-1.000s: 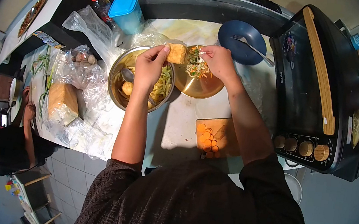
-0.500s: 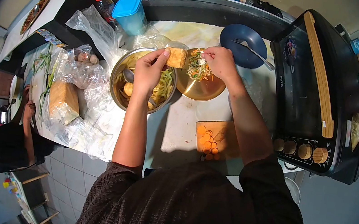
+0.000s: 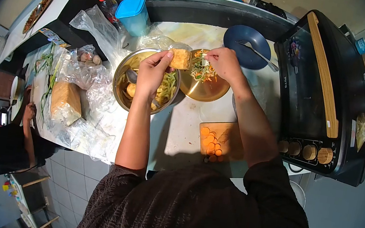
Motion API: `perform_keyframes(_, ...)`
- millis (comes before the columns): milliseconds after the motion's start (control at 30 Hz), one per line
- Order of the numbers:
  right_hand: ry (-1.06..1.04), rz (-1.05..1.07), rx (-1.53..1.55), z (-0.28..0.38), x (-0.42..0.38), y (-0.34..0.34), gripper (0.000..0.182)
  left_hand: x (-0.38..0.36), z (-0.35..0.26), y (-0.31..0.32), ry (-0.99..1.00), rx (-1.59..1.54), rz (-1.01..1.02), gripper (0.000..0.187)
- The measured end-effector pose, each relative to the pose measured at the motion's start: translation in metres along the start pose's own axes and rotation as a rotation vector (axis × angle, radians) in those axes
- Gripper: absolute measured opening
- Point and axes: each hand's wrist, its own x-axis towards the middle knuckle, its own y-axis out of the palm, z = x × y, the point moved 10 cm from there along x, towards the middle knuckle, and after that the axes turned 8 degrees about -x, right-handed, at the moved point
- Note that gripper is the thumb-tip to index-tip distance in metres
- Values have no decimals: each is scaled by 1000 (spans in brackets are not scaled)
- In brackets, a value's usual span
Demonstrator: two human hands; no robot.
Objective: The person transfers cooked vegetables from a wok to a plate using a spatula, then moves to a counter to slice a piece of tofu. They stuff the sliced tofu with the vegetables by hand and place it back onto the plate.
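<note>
Between the thumb and fingers of my left hand point(image 3: 152, 71) is a browned block of fried tofu point(image 3: 181, 59), held up at the left edge of a gold-coloured plate point(image 3: 204, 93). Shredded vegetables point(image 3: 203, 73), with orange, white and green bits, lie on that plate. My right hand point(image 3: 225, 65) is closed in a pinch just over the shreds, with a whitish bit at its fingertips. Below my left hand stands a steel bowl point(image 3: 118, 98) holding pale green strips, a rounded yellow-brown piece and a spoon point(image 3: 131, 76). My left wrist partly covers the bowl.
Sliced carrots point(image 3: 211, 142) lie on a board near my body. A dark blue plate point(image 3: 259, 41) with a fork sits behind. On the right stands a black oven point(image 3: 309, 90); plastic bags point(image 3: 100, 98) crowd the left. Another person point(image 3: 12, 146) is at far left.
The view has shifted very slightly. Both hands keep almost the same pose, the left with the fried tofu and the right pinched over the shreds.
</note>
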Motion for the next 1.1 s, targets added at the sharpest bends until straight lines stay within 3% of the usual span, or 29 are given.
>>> perform_keyframes(233, -114, -27, -46, 8, -5, 2, 20, -1, 21, 8, -189, -325, 90, 25)
perform_keyframes(300, -256, -145, 5, 26, -16, -12, 24, -2, 20, 13, -221, -326, 120, 24)
perform_keyframes(433, -233, -1, 253, 63, -35, -27, 26, -1, 28, 18, -278, -273, 190, 23)
perform_keyframes(533, -445, -49, 318, 86, -47, -35, 30, -1, 34, 23, -323, -231, 243, 22)
perform_keyframes(633, -374, -68, 429, 84, -48, -43, 28, 0, 39, 26, -326, -203, 219, 22)
perform_keyframes(667, -375, -68, 429, 82, -47, -42, 28, 1, 39, 26, -325, -203, 218, 22)
perform_keyframes(733, -592, -101, 232, 98, -54, -43, 25, 1, 42, 27, -342, -148, 240, 23)
perform_keyframes(967, -576, -89, 170, 92, -56, -34, 20, -3, 25, 31, -279, -166, 202, 24)
perform_keyframes(1033, -402, -123, 224, 75, -50, -36, 19, -4, 21, 38, -274, -353, 276, 26)
perform_keyframes(1100, -397, -118, 251, 73, -49, -35, 20, -4, 21, 40, -267, -307, 311, 28)
